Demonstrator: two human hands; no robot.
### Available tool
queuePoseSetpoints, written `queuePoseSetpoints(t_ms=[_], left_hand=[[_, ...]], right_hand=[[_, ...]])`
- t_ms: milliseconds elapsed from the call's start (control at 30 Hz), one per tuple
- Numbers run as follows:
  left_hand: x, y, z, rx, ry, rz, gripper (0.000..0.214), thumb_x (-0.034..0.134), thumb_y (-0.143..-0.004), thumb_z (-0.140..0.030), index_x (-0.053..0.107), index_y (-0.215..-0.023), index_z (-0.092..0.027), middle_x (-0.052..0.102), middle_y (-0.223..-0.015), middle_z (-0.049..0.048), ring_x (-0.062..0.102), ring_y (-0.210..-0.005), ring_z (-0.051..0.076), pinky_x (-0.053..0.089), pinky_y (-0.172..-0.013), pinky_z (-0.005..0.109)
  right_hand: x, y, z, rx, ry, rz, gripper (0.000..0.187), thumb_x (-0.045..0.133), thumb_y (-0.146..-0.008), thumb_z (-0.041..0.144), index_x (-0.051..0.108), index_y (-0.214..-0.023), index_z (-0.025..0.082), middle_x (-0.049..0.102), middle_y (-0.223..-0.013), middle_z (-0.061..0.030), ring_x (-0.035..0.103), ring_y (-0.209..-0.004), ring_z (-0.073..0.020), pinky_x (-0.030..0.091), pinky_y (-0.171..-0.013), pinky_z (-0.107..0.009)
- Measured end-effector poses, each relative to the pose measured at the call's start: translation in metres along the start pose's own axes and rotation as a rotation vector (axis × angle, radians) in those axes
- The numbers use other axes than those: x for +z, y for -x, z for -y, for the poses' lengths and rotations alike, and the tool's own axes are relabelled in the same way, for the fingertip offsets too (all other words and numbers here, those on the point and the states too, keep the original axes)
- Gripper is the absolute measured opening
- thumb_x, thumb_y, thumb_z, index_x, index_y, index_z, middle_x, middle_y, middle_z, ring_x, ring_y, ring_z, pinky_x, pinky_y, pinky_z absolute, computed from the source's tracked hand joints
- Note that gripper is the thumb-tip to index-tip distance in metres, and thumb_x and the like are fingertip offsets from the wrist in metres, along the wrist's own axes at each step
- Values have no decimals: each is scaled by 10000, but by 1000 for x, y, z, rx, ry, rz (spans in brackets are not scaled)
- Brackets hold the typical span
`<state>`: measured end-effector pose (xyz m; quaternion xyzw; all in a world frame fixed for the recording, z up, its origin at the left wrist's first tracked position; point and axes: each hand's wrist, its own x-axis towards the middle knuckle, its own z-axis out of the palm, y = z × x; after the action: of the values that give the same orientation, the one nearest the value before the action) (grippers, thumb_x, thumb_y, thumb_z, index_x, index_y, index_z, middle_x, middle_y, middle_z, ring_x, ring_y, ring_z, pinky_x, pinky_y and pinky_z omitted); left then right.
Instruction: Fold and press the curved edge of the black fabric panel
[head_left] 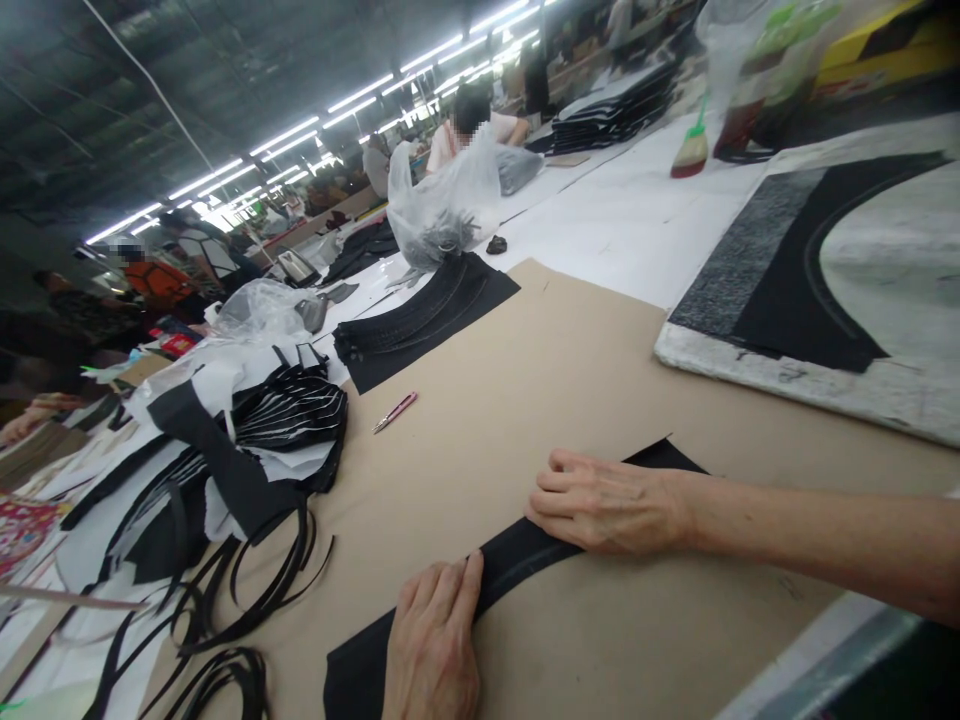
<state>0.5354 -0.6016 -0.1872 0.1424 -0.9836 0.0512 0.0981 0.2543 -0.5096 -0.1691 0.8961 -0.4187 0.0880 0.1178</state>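
Observation:
A curved strip of black fabric [517, 562] lies on the brown board in front of me. My left hand [435, 640] is at its near left part, fingers bent and pressed together on the cloth. Farther along, my right hand [607, 505] rests across the strip, its curled fingers gripping the upper edge. Both thumbs are largely hidden. The strip's far end sticks out beyond my right wrist. Beyond my left hand, pink-handled thread snips [395, 412] lie on the board.
Left are stacked black and white pieces [285, 420] and loose black strips [225, 600]. Behind lie dark curved panels [427, 320] and a plastic bag [446, 200]. A pale slab [795, 385] bearing a black piece stands right, near a small bottle [690, 150]. People work farther back.

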Motion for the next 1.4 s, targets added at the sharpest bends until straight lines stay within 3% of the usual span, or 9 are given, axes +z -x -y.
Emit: queuePoseSetpoints(t_ms=[67, 200, 367, 500, 667, 833, 1033, 1300, 1400], left_hand=[[-4, -9, -7, -49, 19, -7, 542, 375, -814, 9, 483, -1315, -169, 635, -938, 39, 563, -868, 176, 448, -752, 305], [-7, -38, -32, -85, 128, -117, 514, 342, -829, 17, 484, -1295, -149, 616, -1101, 89, 557, -987, 185, 471, -818, 318], [4, -63, -57, -79, 200, -86, 488, 344, -813, 14, 499, -1260, -104, 627, -897, 78, 564, -813, 193, 511, -732, 336], [10, -63, -60, -81, 190, -104, 467, 353, -836, -6, 500, -1269, -105, 616, -895, 76, 562, -808, 189, 526, -742, 332], [14, -64, -59, -74, 230, 2, 543, 380, -818, 20, 477, -1332, -125, 605, -941, 64, 542, -876, 180, 525, -821, 309], [19, -66, -65, -110, 197, 19, 572, 374, -829, 25, 456, -1371, -137, 588, -937, 61, 510, -889, 187, 506, -845, 326], [19, -72, -67, -47, 136, 54, 650, 403, -821, 26, 394, -1425, -218, 556, -888, 41, 494, -820, 172, 490, -777, 303], [20, -77, -80, -171, 118, -1, 632, 370, -818, 47, 498, -1352, -266, 529, -876, 45, 488, -826, 178, 468, -769, 333], [23, -79, -78, -163, 159, -56, 616, 359, -799, 48, 535, -1311, -246, 548, -1021, 74, 514, -936, 192, 487, -836, 360]], right_hand=[[-1, 1, 0, 0, -5, 4, 116, 479, -950, 129, 576, -888, 143, 551, -863, -15, 428, -748, -168, 257, -681, -354], [-1, 1, 1, 2, -33, 1, 163, 477, -949, 127, 553, -807, 151, 532, -813, -10, 426, -747, -170, 259, -684, -352], [0, 4, -3, 8, -62, -34, 200, 479, -938, 114, 539, -751, 154, 523, -780, -8, 415, -717, -163, 257, -677, -357], [-1, 12, -9, -5, -61, -46, 202, 481, -941, 131, 554, -754, 159, 532, -779, -9, 417, -716, -164, 263, -678, -360], [-2, 27, -14, -15, -44, -62, 199, 485, -944, 141, 560, -761, 157, 532, -786, -7, 423, -723, -161, 262, -658, -345], [-1, 42, -19, -6, -19, -68, 197, 485, -951, 160, 569, -773, 155, 529, -791, -13, 426, -739, -161, 264, -659, -342], [-5, 56, -22, 22, -4, -74, 200, 482, -947, 147, 563, -764, 156, 520, -779, -11, 417, -730, -158, 269, -661, -342], [-10, 67, -23, 37, 13, -43, 188, 456, -956, 135, 572, -809, 151, 514, -793, -11, 418, -735, -159, 277, -679, -342], [-11, 70, -24, 43, 12, -49, 184, 459, -953, 132, 564, -804, 154, 514, -792, -10, 416, -736, -158, 281, -684, -340]])
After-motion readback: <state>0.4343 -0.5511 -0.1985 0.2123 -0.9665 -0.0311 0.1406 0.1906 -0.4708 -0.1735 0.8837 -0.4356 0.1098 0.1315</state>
